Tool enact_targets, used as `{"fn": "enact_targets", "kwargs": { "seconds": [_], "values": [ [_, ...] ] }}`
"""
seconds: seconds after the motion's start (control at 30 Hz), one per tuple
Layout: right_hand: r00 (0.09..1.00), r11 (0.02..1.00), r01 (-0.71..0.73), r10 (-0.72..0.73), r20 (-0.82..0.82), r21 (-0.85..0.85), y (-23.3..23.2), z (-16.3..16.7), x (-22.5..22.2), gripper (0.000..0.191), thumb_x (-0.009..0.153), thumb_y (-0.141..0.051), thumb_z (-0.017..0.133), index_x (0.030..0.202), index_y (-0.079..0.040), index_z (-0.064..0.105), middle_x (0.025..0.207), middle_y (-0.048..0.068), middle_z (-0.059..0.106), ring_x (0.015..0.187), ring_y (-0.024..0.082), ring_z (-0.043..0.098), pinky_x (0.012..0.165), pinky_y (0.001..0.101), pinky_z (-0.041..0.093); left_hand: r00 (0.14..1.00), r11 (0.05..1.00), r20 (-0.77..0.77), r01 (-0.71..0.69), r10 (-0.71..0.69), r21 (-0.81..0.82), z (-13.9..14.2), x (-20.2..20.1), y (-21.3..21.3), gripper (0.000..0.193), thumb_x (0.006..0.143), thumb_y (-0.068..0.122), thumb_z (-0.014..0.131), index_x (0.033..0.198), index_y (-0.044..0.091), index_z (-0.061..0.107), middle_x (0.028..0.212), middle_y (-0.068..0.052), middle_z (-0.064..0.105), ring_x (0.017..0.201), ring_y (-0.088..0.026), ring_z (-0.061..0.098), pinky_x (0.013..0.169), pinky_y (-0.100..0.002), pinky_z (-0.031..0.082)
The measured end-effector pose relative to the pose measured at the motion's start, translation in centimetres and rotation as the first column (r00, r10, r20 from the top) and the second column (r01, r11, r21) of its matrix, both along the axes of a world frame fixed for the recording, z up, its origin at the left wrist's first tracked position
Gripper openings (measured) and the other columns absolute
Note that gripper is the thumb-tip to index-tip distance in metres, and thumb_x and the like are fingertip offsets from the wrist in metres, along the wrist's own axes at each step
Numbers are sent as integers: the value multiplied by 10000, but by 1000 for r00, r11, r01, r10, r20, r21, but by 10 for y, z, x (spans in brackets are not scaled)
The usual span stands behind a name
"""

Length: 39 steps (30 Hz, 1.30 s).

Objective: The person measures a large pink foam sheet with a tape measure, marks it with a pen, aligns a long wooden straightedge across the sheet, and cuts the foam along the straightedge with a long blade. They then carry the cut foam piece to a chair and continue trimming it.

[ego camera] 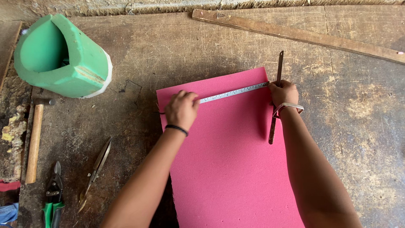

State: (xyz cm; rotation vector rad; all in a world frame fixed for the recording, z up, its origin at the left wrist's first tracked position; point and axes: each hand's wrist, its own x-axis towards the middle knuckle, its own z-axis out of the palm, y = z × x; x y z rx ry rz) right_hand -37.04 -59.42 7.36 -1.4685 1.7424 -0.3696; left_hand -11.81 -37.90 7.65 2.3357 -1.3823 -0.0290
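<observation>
A pink foam sheet (pixel 230 160) lies flat on the worn wooden workbench (pixel 177 50). A metal square lies on it: its steel ruler blade (pixel 234 92) runs across the sheet's top part, and its rusty stock (pixel 276 105) runs along the sheet's right edge. My left hand (pixel 181 109) presses down on the blade's left end, fingers curled; whether it holds a marking tool is hidden. My right hand (pixel 283 93) grips the corner where blade and stock meet. A black band is on my left wrist, a pale one on my right.
A rolled green foam piece (pixel 63 59) stands at the back left. A wooden-handled hammer (pixel 34 141), green-handled snips (pixel 52 194) and long metal shears (pixel 95 171) lie at the left. A long wooden batten (pixel 295 36) crosses the back right.
</observation>
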Motion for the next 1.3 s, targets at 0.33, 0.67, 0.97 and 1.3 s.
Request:
{"fn": "enact_targets", "kwargs": {
  "seconds": [0.33,0.67,0.97,1.3],
  "values": [
    [997,998,-12,18,78,-68,19,29,2,330,984,-294,675,1213,-57,664,743,90,716,551,148,677,509,323,562,995,979,84,-34,51,-199,-17,-33,-11,102,862,288,784,842,189,779,850,11,711,823,-231,658,787,-393,541],
    [707,745,-663,655,-267,73,121,44,-11,477,1033,-234,448,1487,-94,404,520,107,677,395,211,646,383,371,547,990,946,136,13,33,-325,-39,-32,-7,93,886,272,789,872,186,757,889,29,707,851,-215,668,799,-394,541],
    [634,667,-733,600,-488,-134,125,6,-17,543,1029,-252,491,1555,-144,410,501,113,633,381,221,615,390,392,540,990,945,141,21,26,-327,-40,-32,-6,91,887,275,793,889,188,765,889,32,707,856,-204,675,829,-392,555],
    [637,726,-687,589,-498,-21,128,18,-9,522,1027,-222,485,1541,-159,423,526,142,652,443,268,657,416,416,560,992,935,125,26,19,-354,-39,-33,-6,84,883,254,796,870,179,760,879,20,700,855,-215,675,815,-392,556]
  ]
}}
